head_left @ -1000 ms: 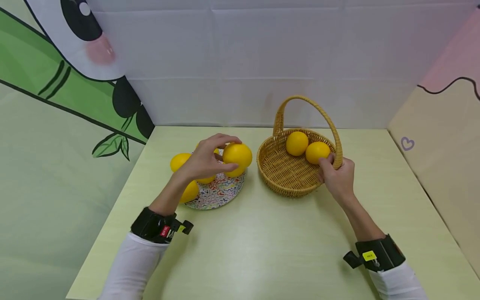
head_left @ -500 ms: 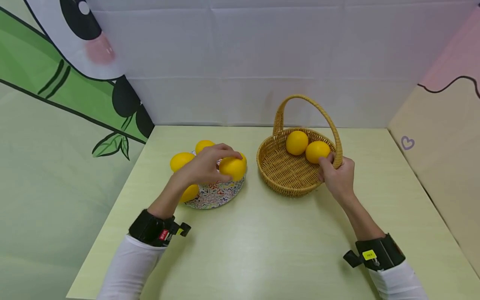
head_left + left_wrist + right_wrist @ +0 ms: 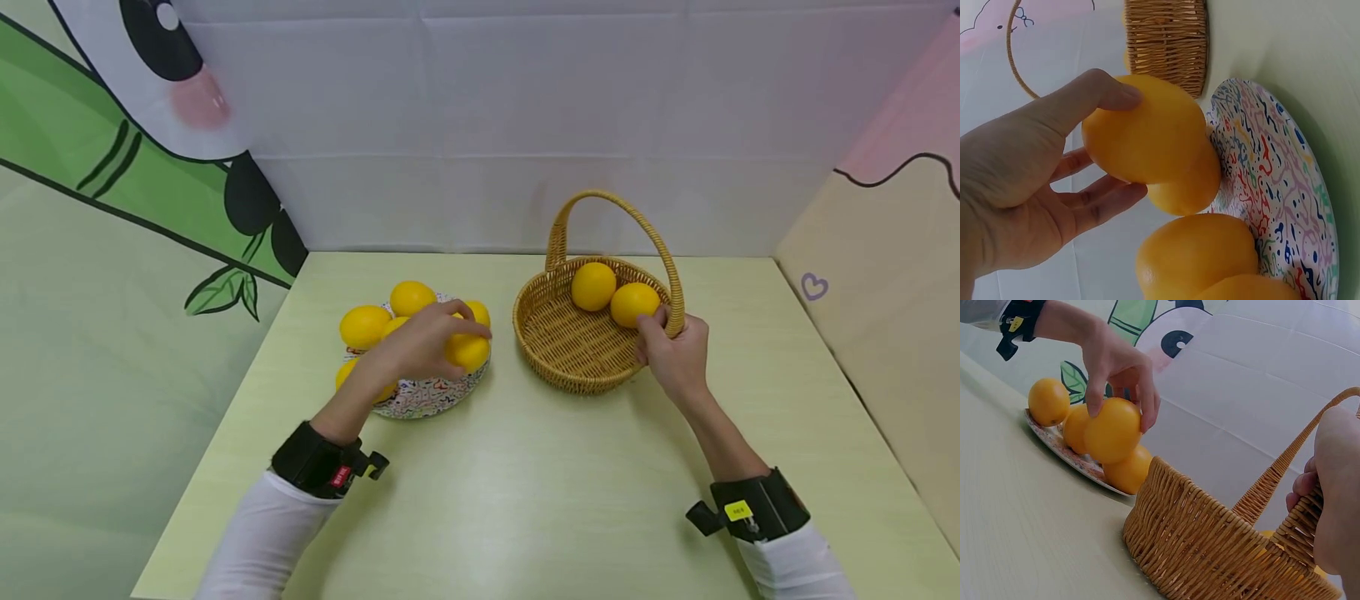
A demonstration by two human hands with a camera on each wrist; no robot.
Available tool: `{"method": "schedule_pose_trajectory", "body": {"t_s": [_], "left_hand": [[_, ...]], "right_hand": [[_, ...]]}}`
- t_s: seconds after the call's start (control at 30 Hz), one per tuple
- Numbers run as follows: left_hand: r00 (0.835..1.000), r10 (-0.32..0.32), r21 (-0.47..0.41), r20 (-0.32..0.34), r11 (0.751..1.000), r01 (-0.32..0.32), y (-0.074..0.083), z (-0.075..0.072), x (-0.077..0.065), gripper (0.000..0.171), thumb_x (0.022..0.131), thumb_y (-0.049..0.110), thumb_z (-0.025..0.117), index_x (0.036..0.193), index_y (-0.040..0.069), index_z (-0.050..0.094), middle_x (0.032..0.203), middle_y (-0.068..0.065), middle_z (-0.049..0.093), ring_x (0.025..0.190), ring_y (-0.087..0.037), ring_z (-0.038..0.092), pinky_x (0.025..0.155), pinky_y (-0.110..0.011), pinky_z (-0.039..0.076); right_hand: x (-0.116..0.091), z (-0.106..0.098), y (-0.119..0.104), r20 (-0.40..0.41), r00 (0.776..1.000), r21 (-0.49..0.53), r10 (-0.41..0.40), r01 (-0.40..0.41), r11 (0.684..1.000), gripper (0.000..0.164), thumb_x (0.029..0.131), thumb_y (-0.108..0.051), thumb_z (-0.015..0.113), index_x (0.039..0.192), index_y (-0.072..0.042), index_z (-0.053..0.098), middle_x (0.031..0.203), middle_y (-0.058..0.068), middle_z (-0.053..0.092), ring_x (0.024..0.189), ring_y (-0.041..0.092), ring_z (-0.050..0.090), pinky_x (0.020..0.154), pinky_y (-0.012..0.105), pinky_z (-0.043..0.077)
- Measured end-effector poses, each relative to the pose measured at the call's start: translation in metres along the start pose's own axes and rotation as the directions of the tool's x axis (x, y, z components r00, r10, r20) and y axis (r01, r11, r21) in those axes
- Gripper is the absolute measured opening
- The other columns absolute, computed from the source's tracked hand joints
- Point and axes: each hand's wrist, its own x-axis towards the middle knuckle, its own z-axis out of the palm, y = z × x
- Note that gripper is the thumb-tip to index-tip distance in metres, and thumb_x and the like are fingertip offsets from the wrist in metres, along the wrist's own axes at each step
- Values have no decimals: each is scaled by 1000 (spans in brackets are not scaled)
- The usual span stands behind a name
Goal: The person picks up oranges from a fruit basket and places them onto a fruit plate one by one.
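Note:
My left hand (image 3: 422, 343) holds an orange (image 3: 467, 355) between thumb and fingers, over the right part of a speckled, multicoloured plate (image 3: 426, 402). In the left wrist view the thumb lies across the top of this orange (image 3: 1147, 134), and the fingers reach round its far side. Several more oranges sit on the plate, one (image 3: 1188, 184) right beneath the held one, others (image 3: 364, 327) along its left. My right hand (image 3: 678, 357) grips the wicker basket (image 3: 577, 371) where the handle meets the rim. Inside the basket lie two oranges (image 3: 594, 287) side by side.
The basket's tall arched handle (image 3: 600, 195) rises toward the back. Plate and basket stand apart on a pale table (image 3: 510, 500). A grey-white cloth (image 3: 480, 125) hangs behind the table, with printed panels at both sides.
My left hand, with the orange, has come down and slightly nearer over the plate, uncovering other oranges behind it. The right hand and basket have stayed put.

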Motion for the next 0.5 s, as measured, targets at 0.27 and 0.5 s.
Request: {"method": "schedule_pose_trajectory", "body": {"t_s": [0.27, 0.5], "left_hand": [[998, -67, 179, 4, 982, 65, 10, 9, 11, 55, 86, 19, 95, 139, 22, 81, 145, -17, 70, 121, -39, 64, 106, -50, 57], [995, -98, 318, 27, 944, 85, 19, 22, 18, 55, 86, 22, 97, 139, 26, 82, 141, -12, 69, 115, -36, 59, 86, -42, 60]], "right_hand": [[0, -1, 1, -5, 1000, 15, 4, -4, 1000, 44, 108, -2, 59, 67, 5, 45, 52, 3, 50, 43, 18, 45, 43, 26, 44], [0, -1, 1, 0, 1000, 15, 12, -12, 1000, 44, 109, -3, 60, 68, 5, 45, 52, 2, 51, 44, 18, 45, 43, 26, 44]]}}
